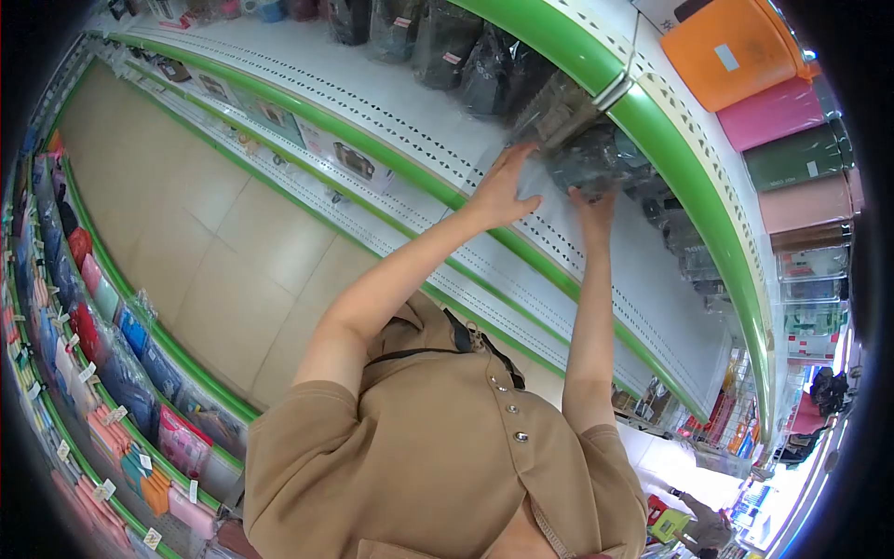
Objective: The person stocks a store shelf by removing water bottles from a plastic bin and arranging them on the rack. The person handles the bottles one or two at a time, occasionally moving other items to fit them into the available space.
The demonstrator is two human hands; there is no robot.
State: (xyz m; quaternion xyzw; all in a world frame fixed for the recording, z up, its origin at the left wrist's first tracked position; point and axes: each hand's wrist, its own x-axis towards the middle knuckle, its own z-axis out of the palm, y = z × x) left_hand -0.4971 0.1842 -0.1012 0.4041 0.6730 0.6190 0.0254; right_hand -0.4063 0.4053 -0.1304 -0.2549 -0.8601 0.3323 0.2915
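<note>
1. While the person reaches up with both arms, the left hand (503, 191) is open, with its fingers spread wide.
2. Its palm lies flat on the left side of a dark pack (596, 156) in clear wrap. It does not close round the pack.
3. The right hand (594, 207) is just under the pack. Its fingers are closed on the pack's bottom edge, though the fingertips are partly hidden.
4. The pack sits high up between the two hands, right by the green rail (680, 177). It hangs in front of the white wall (577, 270) with small holes in it.
5. More dark packs (447, 42) hang in a row along the same wall, up and to the left.
6. Above the rail, flat boxes (726, 47) stand side by side: orange, pink, dark green and a softer pink.
7. The person wears a tan shirt (438, 456) with small round snaps down the front.
8. The floor (214, 242) has big pale tiles.
9. Across the floor, shelves (112, 373) hold lots of bright packs in red, blue and pink.
10. Far off in the bottom right corner stands another person (703, 526), small and hard to see.
</note>
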